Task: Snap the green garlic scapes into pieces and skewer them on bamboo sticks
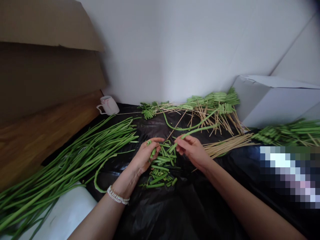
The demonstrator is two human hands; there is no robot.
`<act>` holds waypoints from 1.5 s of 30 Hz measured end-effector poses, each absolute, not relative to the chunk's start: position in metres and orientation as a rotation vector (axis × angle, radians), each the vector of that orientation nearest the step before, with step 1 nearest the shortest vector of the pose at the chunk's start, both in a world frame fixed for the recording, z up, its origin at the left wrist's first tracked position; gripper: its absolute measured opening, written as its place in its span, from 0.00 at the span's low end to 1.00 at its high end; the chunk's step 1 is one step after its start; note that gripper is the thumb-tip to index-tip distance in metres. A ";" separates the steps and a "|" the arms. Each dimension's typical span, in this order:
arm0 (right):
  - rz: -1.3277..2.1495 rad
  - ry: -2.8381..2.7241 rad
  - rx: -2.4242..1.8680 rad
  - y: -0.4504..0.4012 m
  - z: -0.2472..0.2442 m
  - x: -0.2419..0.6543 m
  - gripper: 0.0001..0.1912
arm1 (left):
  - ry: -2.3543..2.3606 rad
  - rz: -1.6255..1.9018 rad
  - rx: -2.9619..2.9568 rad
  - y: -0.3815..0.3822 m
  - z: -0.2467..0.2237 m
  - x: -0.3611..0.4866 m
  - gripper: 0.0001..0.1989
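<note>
Long green stem point(200, 130) pinched in my right fingers point(178, 144), long axis running up and right, away from me, toward bamboo skewers point(220, 116). Right hand point(191, 150) nearer stem than left hand point(143, 158); left fingers point(156, 141) pinching short green piece point(153, 152) over pile of cut pieces point(160, 175), mid black plastic sheet point(195, 213).

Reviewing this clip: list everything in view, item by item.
long green stems: many, green, loose pile left of the hands
cut stem pieces: many, green, heap between the hands
skewered stem pieces: many, green, rows along the back and right
wooden sticks: a bundle, tan, right of the right hand
mug: one, white with pink marks, back left
plastic sheet: one, black, beneath the stems
box: one, white, back right
cardboard flap: one, brown, upper left
bracelet: one, pearly white, left wrist
left hand: one, pinching cut pieces
right hand: one, gripping a long stem
</note>
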State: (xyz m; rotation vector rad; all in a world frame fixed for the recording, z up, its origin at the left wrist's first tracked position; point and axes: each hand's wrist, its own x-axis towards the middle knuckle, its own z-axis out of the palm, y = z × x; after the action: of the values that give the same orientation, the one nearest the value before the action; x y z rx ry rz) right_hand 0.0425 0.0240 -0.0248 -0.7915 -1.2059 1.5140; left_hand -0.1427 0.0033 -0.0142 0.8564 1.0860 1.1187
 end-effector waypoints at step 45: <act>1.616 -1.216 -0.769 0.019 -0.026 0.040 0.12 | 1.029 0.755 1.162 -0.007 -0.013 -0.138 0.08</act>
State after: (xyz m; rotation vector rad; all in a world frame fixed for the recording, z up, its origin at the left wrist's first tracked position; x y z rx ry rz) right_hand 0.0400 0.0193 -0.0257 -0.7691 -1.2156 1.6159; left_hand -0.1376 -0.0069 -0.0125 1.1619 1.0291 0.7548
